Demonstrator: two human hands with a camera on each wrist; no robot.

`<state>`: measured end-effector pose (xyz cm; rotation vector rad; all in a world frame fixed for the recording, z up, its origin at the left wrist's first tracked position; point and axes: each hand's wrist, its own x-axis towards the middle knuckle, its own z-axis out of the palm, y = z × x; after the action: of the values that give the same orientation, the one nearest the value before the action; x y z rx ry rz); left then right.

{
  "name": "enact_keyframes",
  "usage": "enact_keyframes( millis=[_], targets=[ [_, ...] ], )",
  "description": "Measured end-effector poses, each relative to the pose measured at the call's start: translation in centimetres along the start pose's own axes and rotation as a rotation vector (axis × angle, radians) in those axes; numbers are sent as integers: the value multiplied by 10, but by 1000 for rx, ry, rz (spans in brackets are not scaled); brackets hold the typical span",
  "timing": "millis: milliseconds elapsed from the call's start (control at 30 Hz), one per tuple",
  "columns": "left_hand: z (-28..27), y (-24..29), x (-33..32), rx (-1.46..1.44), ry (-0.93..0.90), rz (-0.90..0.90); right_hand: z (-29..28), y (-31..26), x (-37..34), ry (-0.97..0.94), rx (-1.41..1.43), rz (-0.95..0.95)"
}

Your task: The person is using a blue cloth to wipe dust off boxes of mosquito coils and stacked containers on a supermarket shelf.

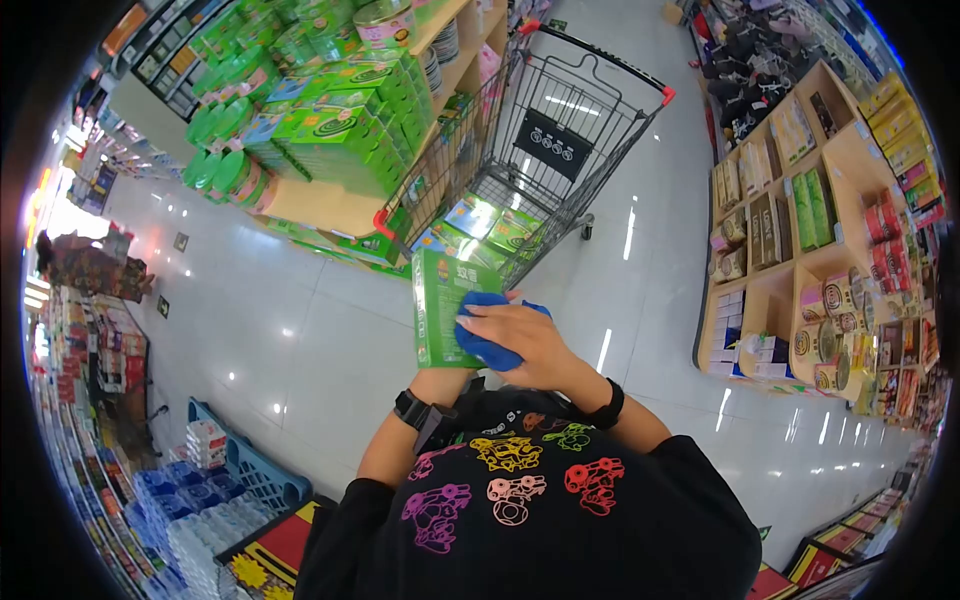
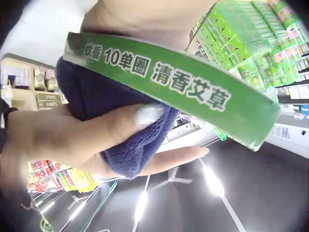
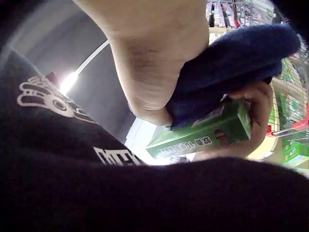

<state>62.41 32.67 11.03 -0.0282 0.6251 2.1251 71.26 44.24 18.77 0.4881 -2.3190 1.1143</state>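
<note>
Green box: we see the green box [image 1: 437, 312] held up in front of the chest, between the two hands, its broad printed face turned up toward the head camera and its left part bare of fingers.
Left hand: our left hand [image 3: 259, 108] grips the box, fingers curled round one end in the right wrist view; from the head, most of this hand is hidden behind the box.
Right hand: our right hand [image 1: 527, 340] pinches a bunched cloth, with fingers laid over it, against the right part of the broad face.
Blue cloth: the blue cloth [image 1: 490, 352] sits between the right fingers and the box, covering some of the print.
Narrow side: in the left wrist view the box's white-lettered edge (we can read a "10" there) runs slantwise past the cloth, its far end sticking out beyond the fingers.
Shopping cart: just beyond the box we have a wire shopping cart [image 1: 553, 147], with green cartons [image 1: 468, 240] lying inside it.
Shelf: beside the cart, a wooden shelf [image 1: 325, 200] bears stacked green packs [image 1: 350, 130] and, at its near end, round tubs [image 1: 240, 178].
Wrists: we wear a dark watch [image 1: 410, 408] on the left and a black band [image 1: 608, 402] on the right.
</note>
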Motion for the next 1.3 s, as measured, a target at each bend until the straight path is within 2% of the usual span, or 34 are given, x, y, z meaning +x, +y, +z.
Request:
enact_keyframes(
  millis=[33, 67, 167, 200, 300, 333, 433, 467, 567, 600, 700, 733, 800, 867, 933, 1033, 1133, 1233, 1267, 1300],
  targets=[
    [-12, 4, 11, -63, 31, -43, 1, 9, 0, 23, 61, 106],
    [-23, 7, 25, 53, 186, -3, 5, 22, -2, 47, 119, 209],
    [-102, 37, 79, -211, -279, -144, 8, 67, 6, 170, 330, 521],
    [-96, 59, 84, 72, -185, -66, 8, 81, 13, 219, 410, 621],
    [-36, 94, 118, 492, 390, -34, 22, 117, 46, 226, 493, 718],
    [-40, 100, 135, 456, 387, -58, 30, 131, 58, 204, 453, 725],
    [-99, 109, 185, 679, 428, -66, 50, 181, 86, 3, 394, 950],
    [-117, 115, 199, 930, 455, -4, 68, 210, 81, 59, 406, 974],
    [-187, 125, 246, 1267, 601, -156, 69, 263, 95, -119, 264, 1175],
    [-204, 124, 257, 1169, 594, -152, 81, 289, 83, -154, 178, 1198],
    [-228, 110, 290, 1168, 677, -248, 107, 346, 48, -237, 192, 1321],
    [-241, 105, 295, 1326, 600, -252, 117, 358, 39, -302, 117, 1378],
    [-267, 94, 306, 1620, 415, -242, 137, 377, 24, -487, 171, 1495],
    [-273, 87, 318, 1459, 515, -521, 162, 381, 6, -619, 246, 1630],
    [-281, 74, 318, 1488, 488, -612, 182, 393, -13, -712, 304, 1754],
    [-279, 69, 322, 1607, 521, -736, 198, 393, -38, -680, 447, 1494],
    [-276, 59, 318, 1818, 530, -851, 205, 388, -13, -721, 362, 1722],
    [-303, 53, 312, 1672, 487, -840, 259, 415, -47, -783, 249, 1535],
    [-328, 45, 305, 1540, 468, -814, 262, 413, -45, -735, 324, 1676],
    [-327, 44, 300, 1500, 468, -835, 252, 405, -31, -717, 336, 1706]
  ],
)
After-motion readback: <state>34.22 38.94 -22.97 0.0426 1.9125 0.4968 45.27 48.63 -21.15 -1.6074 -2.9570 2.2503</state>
